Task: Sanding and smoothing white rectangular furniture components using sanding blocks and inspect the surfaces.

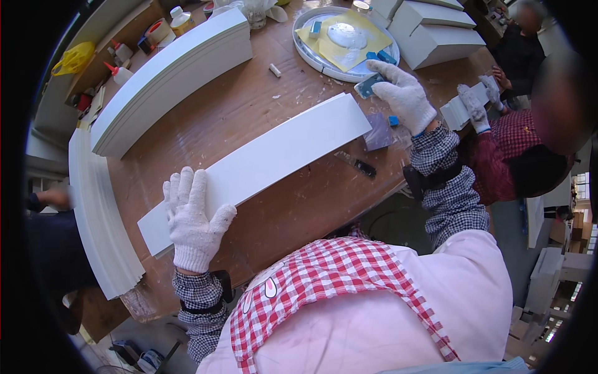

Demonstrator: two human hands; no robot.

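A long white board [280, 149] lies slantwise across the table in front of me. Gloved in white, my left hand [194, 215] rests flat on its left end with the fingers stretched out. Beyond the board's right end, my right hand [405, 96], also gloved, grips a small flat blue piece [369, 86] between thumb and fingers. That hand is just in front of a round white tray [300, 53] lined with a yellow sheet [339, 59], where further blue pieces [381, 57] lie. A small blue block [393, 120] sits below my right hand.
Curved stacks of white boards [174, 81] stand at the back left and along the left edge [103, 218]. A utility knife [356, 163] lies near the front edge. White blocks [430, 34] are piled at the back right. A co-worker's gloved hands [474, 107] work at the right.
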